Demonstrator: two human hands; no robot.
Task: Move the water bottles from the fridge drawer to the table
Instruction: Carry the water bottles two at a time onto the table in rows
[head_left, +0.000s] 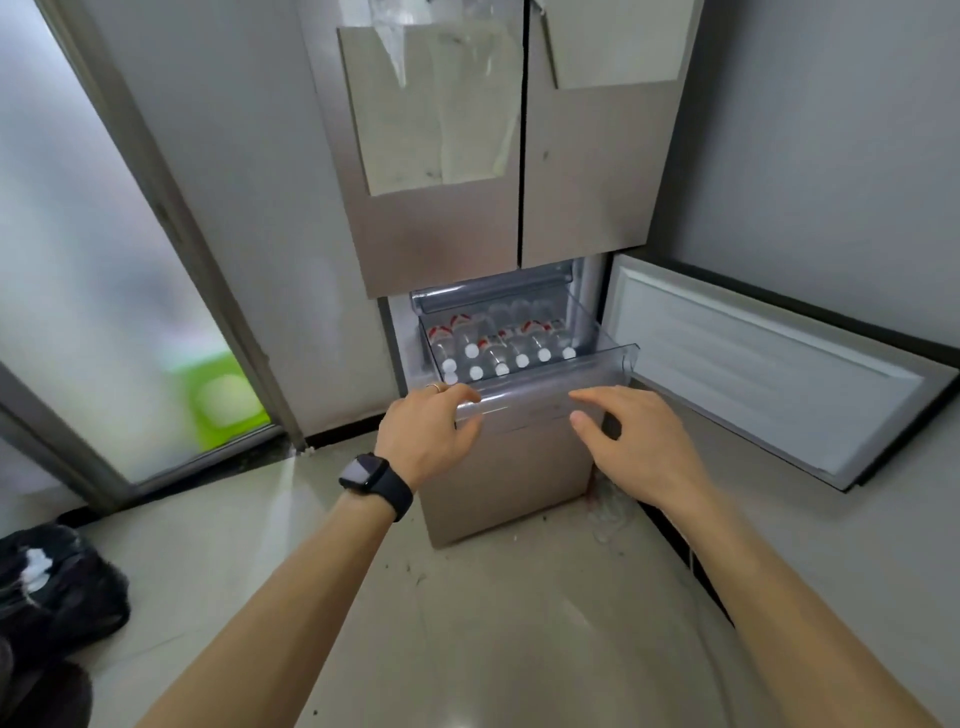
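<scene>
At drawer (540, 405) front, both hands (426, 431) outstretched.

A single wide-angle view from the person's head looks forward and steeply down, close over both outstretched forearms. It faces the fridge (519, 156) head-on, with its open drawer (540, 400) near centre frame and the tiled floor (467, 623) filling the lower part.
</scene>
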